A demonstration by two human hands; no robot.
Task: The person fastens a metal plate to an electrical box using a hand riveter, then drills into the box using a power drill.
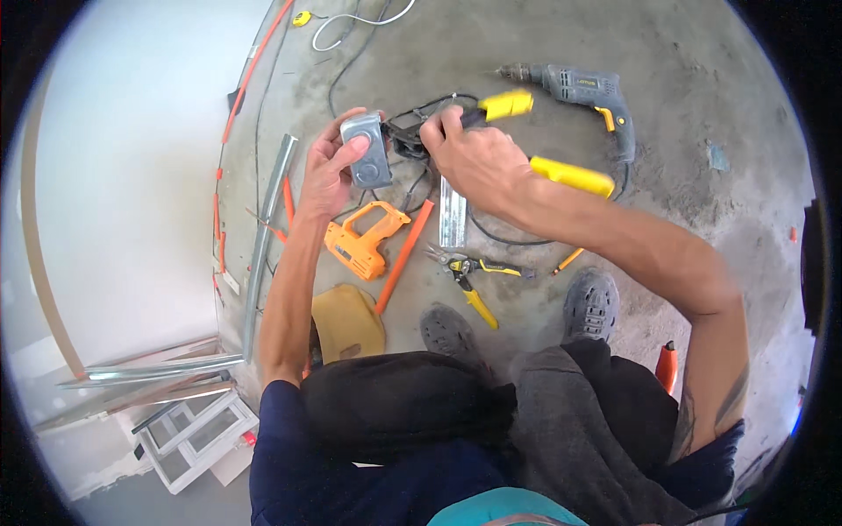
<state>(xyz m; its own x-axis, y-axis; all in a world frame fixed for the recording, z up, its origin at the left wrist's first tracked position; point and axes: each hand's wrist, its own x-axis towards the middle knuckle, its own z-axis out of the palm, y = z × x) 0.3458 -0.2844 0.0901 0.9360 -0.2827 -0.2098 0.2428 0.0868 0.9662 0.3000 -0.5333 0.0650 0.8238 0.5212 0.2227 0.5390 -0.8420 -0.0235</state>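
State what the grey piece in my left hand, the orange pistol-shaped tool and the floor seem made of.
Grey piece: apparently metal, perhaps galvanized steel; dull silvery sheen, bent edge. Orange tool: probably plastic; smooth, evenly coloured shell. Floor: likely concrete; matte, mottled grey.

Indoor bldg/reno site: bare conc. floor, patchy white wall at 10 o'clock, metal channel at 9, elec. drill btwn 1 & 2.
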